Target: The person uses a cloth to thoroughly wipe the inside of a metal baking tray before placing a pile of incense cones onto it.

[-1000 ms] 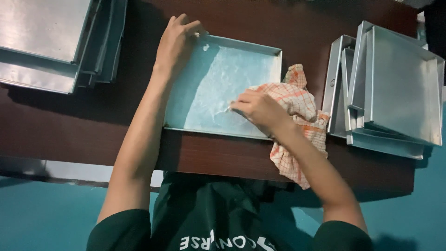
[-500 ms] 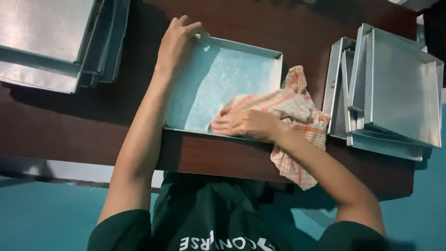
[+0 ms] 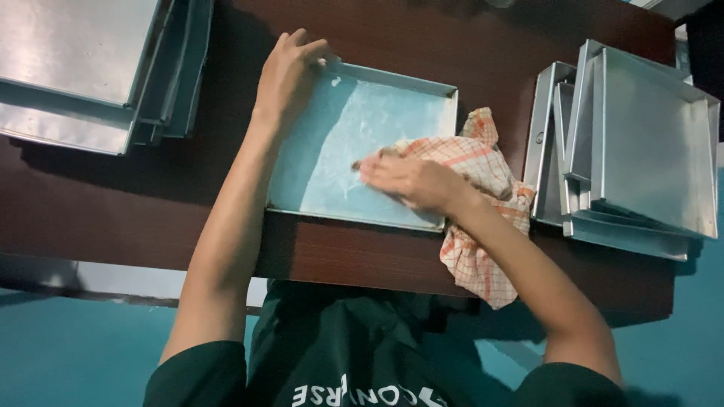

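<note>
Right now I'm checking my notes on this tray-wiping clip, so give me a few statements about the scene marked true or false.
1. The right hand presses a checked cloth into the tray. True.
2. The left hand lies flat on the table, away from the tray. False: it grips the tray's far corner.
3. Metal trays are stacked on both sides. True.
4. The cloth is plain blue. False: it is orange-and-white checked.
</note>
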